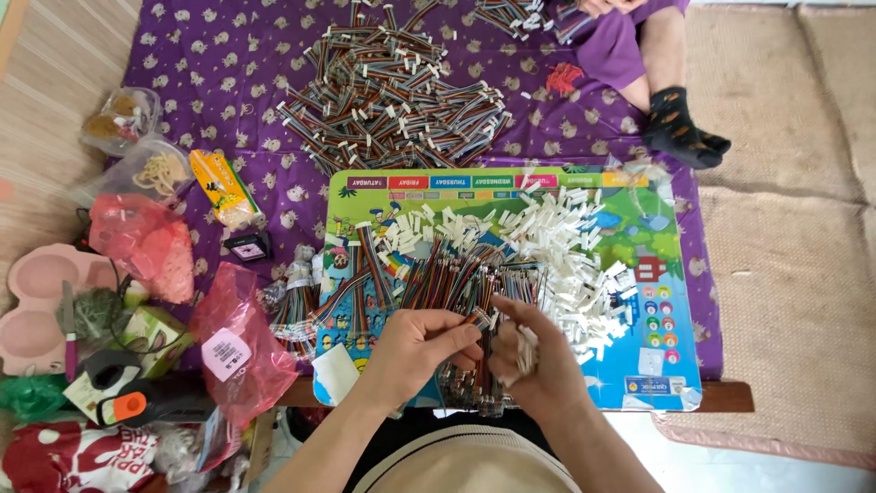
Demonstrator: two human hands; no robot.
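My left hand (pixel 415 345) pinches the end of a short multicoloured ribbon cable (pixel 474 319) at the front of a colourful picture board (pixel 657 365). My right hand (pixel 534 351) is curled close against it, fingers closed on small white plastic connectors (pixel 526 345). Just beyond both hands lies a heap of loose multicoloured cables (pixel 456 274) on the board. To the right of that heap spreads a pile of white connectors (pixel 575 246).
A large pile of finished cables (pixel 392 91) lies on the purple patterned cloth (pixel 210 55) behind the board. Another person's leg in a black sock (pixel 680 128) rests at the back right. Red plastic bags (pixel 146 242), a pink tray (pixel 36 301) and clutter crowd the left.
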